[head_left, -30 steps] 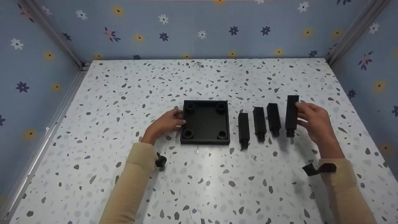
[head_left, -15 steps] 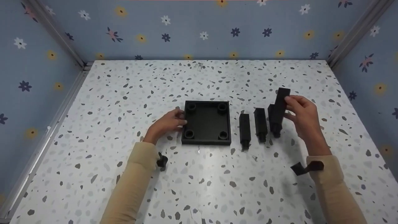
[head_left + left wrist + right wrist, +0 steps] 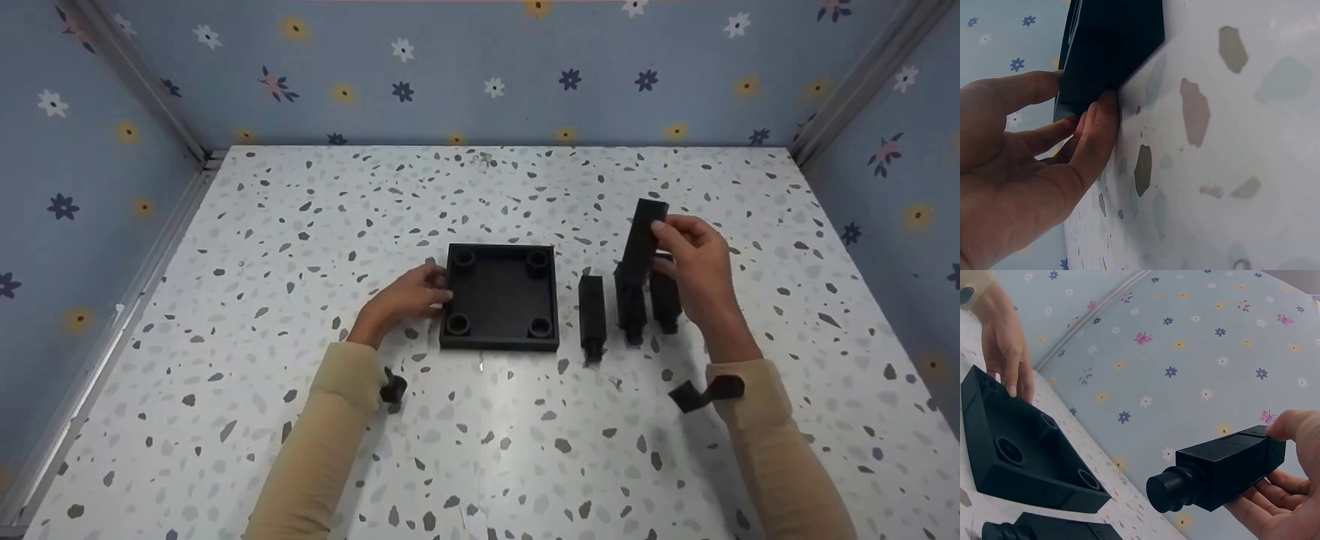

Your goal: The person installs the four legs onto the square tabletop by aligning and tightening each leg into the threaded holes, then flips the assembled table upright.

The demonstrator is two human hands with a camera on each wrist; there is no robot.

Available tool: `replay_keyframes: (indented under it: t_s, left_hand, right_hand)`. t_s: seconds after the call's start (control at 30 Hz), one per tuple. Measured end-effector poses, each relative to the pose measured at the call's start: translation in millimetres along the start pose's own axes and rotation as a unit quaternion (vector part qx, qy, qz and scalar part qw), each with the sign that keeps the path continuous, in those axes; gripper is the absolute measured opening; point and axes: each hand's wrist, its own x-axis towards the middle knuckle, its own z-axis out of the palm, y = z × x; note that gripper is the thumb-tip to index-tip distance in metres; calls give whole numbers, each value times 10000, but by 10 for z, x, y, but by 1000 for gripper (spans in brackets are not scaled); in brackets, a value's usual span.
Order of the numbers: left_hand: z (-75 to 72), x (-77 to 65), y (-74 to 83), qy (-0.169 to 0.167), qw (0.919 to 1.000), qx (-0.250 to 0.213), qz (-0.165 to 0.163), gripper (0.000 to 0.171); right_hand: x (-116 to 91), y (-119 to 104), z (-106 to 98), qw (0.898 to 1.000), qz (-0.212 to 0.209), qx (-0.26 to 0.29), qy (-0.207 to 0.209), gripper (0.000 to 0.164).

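Observation:
A square black tabletop [image 3: 499,300] lies underside up, with a raised rim and round sockets at its corners. My left hand [image 3: 409,292] holds its left edge, the thumb over the rim and fingers along the side. My right hand [image 3: 697,262] pinches a black table leg [image 3: 641,240] near its plain end, above the table. In the right wrist view, that leg's ribbed round peg [image 3: 1174,489] points away from the hand. Below it, two more legs, a middle one [image 3: 631,315] and a right one [image 3: 665,304], are partly covered in the head view.
Another black leg [image 3: 592,315] lies just right of the tabletop, peg toward me. All of this is on a white speckled table [image 3: 480,450]. Blue flowered panels [image 3: 450,67] close in its back and sides.
My right hand has carried the leg up from the right end of the row and leftward over the other legs. The left hand stays at the tabletop's edge.

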Motion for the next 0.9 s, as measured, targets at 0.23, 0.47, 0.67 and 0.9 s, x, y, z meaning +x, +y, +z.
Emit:
replay_keyframes:
  t_s: [0.23, 0.47, 0.67, 0.9]
  left_hand:
    - [5, 6, 17, 28, 9999, 89, -40, 55]
    - [-2, -13, 32, -23, 10000, 50, -58, 55]
    - [-9, -4, 29, -43, 10000, 2, -58, 58]
    - [5, 17, 22, -47, 9999, 79, -44, 54]
  right_hand:
    - [46, 37, 215, 9997, -189, 81, -111, 31]
    - [107, 131, 414, 9989, -402, 174, -173, 29]
    - [144, 225, 590, 9977, -620, 137, -241, 27]
    - [155, 319, 787, 9959, -794, 128, -406, 29]
